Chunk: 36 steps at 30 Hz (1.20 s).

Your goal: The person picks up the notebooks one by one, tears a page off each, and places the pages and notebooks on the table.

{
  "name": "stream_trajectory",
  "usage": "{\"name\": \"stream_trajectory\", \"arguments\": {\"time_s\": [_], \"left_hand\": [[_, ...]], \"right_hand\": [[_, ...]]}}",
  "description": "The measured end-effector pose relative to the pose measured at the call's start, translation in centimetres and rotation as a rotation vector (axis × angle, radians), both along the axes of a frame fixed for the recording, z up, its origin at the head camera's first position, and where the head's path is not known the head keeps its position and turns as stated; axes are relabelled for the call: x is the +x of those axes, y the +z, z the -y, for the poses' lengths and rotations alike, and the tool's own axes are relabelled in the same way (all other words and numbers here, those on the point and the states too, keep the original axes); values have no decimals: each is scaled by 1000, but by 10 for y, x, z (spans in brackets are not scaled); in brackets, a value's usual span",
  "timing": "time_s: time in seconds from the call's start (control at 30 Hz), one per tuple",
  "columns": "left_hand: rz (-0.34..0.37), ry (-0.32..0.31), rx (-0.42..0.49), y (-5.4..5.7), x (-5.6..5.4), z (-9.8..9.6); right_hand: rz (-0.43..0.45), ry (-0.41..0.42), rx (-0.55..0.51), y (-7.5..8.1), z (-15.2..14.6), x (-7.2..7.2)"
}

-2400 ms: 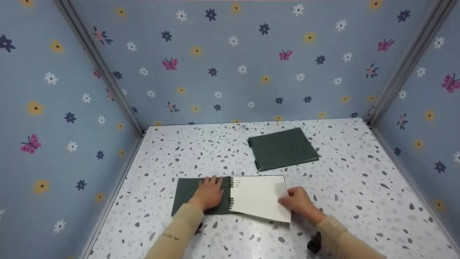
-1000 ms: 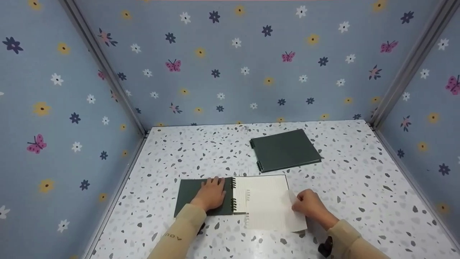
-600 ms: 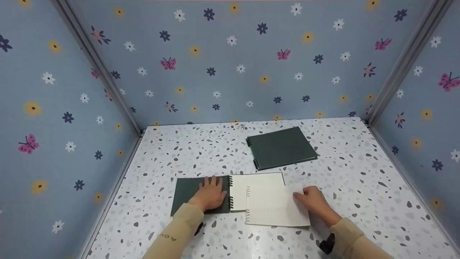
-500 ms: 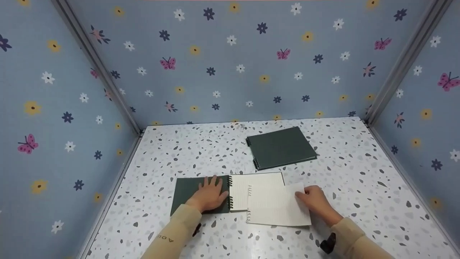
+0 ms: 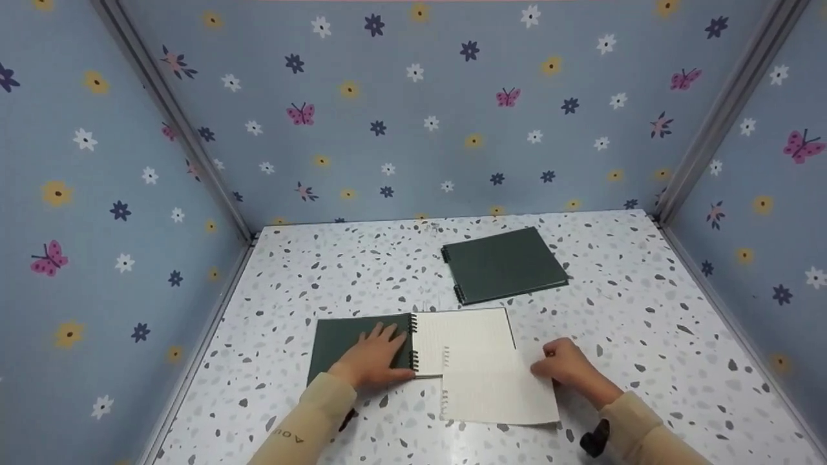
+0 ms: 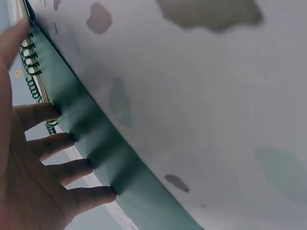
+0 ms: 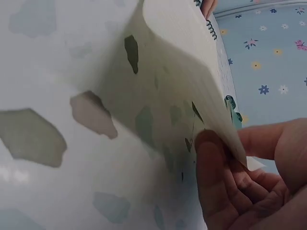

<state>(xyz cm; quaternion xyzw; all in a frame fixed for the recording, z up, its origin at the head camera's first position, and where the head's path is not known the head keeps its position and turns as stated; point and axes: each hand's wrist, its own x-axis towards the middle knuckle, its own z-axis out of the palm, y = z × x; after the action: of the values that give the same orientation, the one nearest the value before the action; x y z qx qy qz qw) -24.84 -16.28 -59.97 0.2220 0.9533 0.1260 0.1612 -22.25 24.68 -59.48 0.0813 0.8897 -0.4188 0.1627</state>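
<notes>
An open spiral notebook lies on the speckled table, its dark green cover (image 5: pixel 337 336) folded out to the left and its lined page (image 5: pixel 462 326) to the right. My left hand (image 5: pixel 376 361) rests on the cover with fingers spread, thumb close to the spiral binding (image 5: pixel 414 361). In the left wrist view those fingertips touch the green cover. Between thumb and curled fingers, my right hand (image 5: pixel 570 368) pinches the right edge of a loose lined sheet (image 5: pixel 494 394) with torn holes down its left side. The sheet overlaps the notebook page; the right wrist view shows it lifted off the table.
A second dark green spiral notebook (image 5: pixel 507 265) lies closed farther back on the table (image 5: pixel 336 271). Blue flower-patterned panels (image 5: pixel 413 116) stand at the back and both sides, joined by grey metal posts (image 5: pixel 177 119).
The sheet came off the notebook's spiral, moved right and towards me in my right hand. Lately it slid a little nearer, and my left hand shifted slightly nearer, thumb spread wider.
</notes>
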Motion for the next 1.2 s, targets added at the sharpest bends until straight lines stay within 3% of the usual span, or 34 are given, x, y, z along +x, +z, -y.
{"name": "stream_trajectory", "arguments": {"time_s": [0.2, 0.53, 0.83, 1.0, 1.1, 1.2], "left_hand": [[-24, 8, -2, -3, -8, -1], [-30, 11, 4, -2, -23, 0], [-33, 26, 0, 0, -27, 9], [-118, 142, -36, 1, -25, 24], [-174, 268, -81, 4, -22, 34], [-162, 409, -144, 9, -18, 44]], "right_hand": [[22, 57, -9, -1, 16, 8], [22, 52, -45, -1, 49, 18], [-8, 101, 61, -4, 60, 22], [-66, 149, 236, -1, 57, 21], [-99, 187, 340, 0, 54, 19], [-118, 213, 400, 0, 50, 17]]}}
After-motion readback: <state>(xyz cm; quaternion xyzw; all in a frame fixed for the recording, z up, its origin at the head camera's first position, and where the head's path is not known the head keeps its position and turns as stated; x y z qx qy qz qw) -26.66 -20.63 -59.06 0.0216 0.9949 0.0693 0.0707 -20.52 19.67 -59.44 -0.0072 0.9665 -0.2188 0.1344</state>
